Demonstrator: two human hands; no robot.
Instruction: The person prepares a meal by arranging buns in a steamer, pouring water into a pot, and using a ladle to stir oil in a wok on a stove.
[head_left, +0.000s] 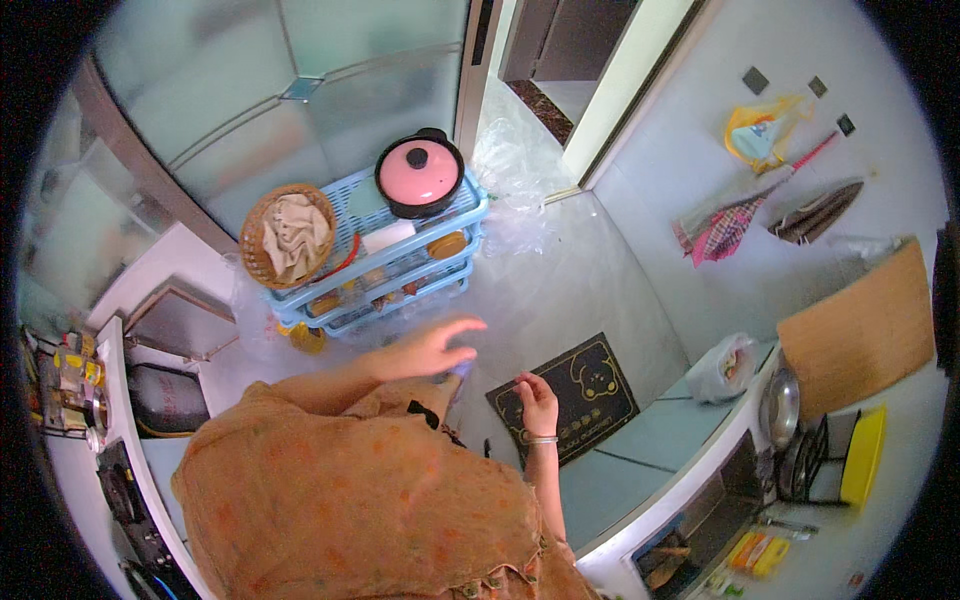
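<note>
My left hand (427, 349) reaches across from the left, in mid-air, with its thumb and fingers apart and nothing in it. It is nearest to a blue tiered plastic rack (409, 249). Lower and to the right is my right hand (538, 409), with a bangle at the wrist. Its fingers are loosely bent, and I see nothing held in them. Behind it on the floor lies a black doormat (577, 390) with a bear drawing. On the rack's top stand a pink-lidded casserole pot (420, 176) and a wicker basket (253, 251) with a beige cloth (296, 232) inside.
Clear plastic bags (517, 202) lie on the floor by the doorway. Cloths (724, 225) hang on the right wall. On the right counter are a wooden board (862, 330), a metal bowl (784, 409) and a plastic bag (720, 371). A white-edged counter (118, 375) runs along the left.
</note>
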